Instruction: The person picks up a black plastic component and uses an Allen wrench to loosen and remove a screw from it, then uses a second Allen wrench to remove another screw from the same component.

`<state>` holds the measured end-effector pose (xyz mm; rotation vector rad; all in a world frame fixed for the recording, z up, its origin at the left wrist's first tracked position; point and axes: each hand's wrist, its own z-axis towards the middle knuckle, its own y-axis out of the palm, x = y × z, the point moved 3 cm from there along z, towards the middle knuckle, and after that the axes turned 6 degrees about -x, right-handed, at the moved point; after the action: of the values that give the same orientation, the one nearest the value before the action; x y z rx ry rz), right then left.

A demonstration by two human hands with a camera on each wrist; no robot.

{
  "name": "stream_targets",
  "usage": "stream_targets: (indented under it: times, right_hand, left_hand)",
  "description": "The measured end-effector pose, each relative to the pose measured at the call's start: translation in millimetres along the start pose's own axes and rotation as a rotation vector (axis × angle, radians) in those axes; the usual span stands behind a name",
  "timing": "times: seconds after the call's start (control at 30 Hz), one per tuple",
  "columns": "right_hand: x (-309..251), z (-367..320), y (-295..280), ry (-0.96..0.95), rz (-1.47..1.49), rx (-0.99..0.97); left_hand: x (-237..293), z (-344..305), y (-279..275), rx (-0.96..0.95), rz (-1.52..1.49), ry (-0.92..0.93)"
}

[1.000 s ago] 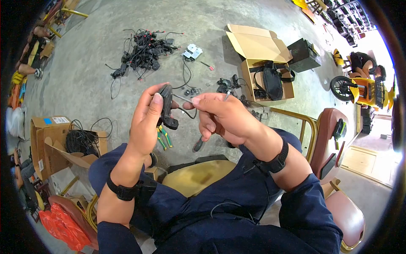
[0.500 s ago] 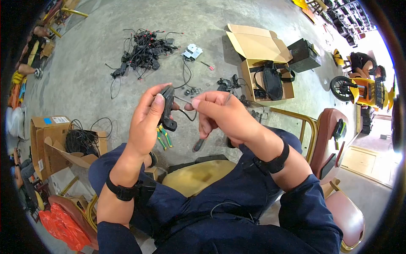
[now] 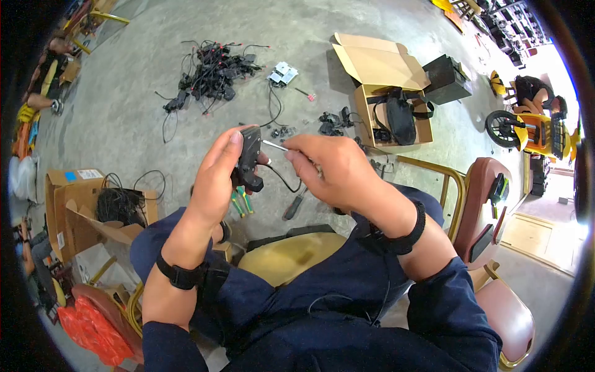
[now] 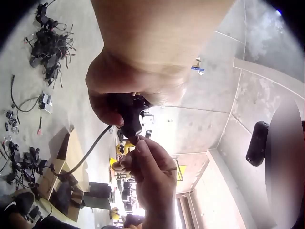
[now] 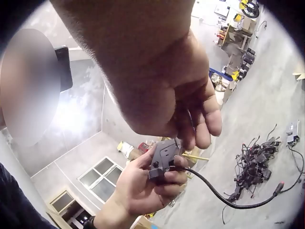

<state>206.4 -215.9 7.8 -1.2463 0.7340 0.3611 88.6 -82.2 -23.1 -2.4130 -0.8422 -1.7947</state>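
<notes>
In the head view my left hand [image 3: 214, 177] grips a black plastic part [image 3: 249, 162] with a black cable trailing from it. My right hand [image 3: 334, 167] pinches a thin metal rod [image 3: 274, 146] between thumb and fingers, its tip close to the part's upper side; whether they touch is unclear. The right wrist view shows the part's flat face [image 5: 165, 152] with small holes, resting against the fingers of the left hand [image 5: 136, 191]. In the left wrist view the right hand [image 4: 155, 176] holds the rod at the end of the part [image 4: 129, 112].
On the floor lie a pile of black cabled parts [image 3: 217, 77], a silvery box [image 3: 283, 74], green-handled pliers [image 3: 242, 202] and a screwdriver [image 3: 294, 206]. An open carton [image 3: 423, 131] holds a black bag. Another carton [image 3: 65, 230] with cables stands left; a yellow seat [image 3: 291, 259] is between the legs.
The right hand has turned over and its fingers have shifted along the rod. The black part has tilted, so more of its face shows in the head view.
</notes>
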Motion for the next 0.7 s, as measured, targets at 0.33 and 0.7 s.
stream_targets:
  times: [0.33,0.7]
  right_hand:
    - [-7,3,21,0.471,0.973,-0.132]
    - [-28,8,35,0.334,0.883,-0.069]
  left_hand:
    - [-4,6,-16,-0.028,-0.577,-0.130]
    - [-2,12,-28,-0.053,-0.713,-0.079]
